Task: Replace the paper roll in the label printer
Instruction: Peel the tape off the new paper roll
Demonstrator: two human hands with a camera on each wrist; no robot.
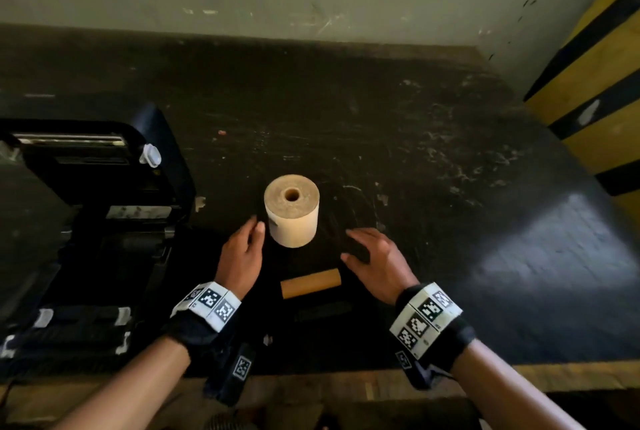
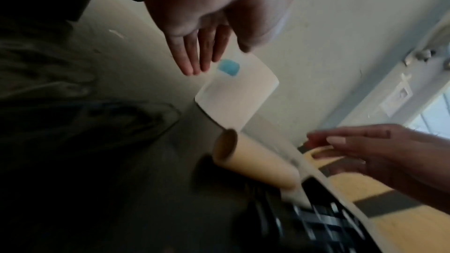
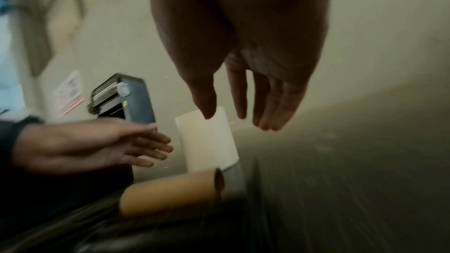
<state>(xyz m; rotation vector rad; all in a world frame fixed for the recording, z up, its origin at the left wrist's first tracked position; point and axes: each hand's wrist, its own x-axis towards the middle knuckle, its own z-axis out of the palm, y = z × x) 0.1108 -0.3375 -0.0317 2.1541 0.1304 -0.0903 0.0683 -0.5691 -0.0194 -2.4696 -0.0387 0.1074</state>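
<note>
Dark table point(image 1: 415, 152) bears upright paper roll point(image 1: 291, 209) (hands point(image 1: 242, 256) apart).

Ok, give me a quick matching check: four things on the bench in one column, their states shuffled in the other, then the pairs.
1. paper roll
2. empty core
3. label printer
4. left hand

A. lid raised, at the left
B. lying on its side near the table edge
C. open, beside the roll, holding nothing
D. standing on end, hole up

Pairs: 1-D, 2-B, 3-A, 4-C
</note>
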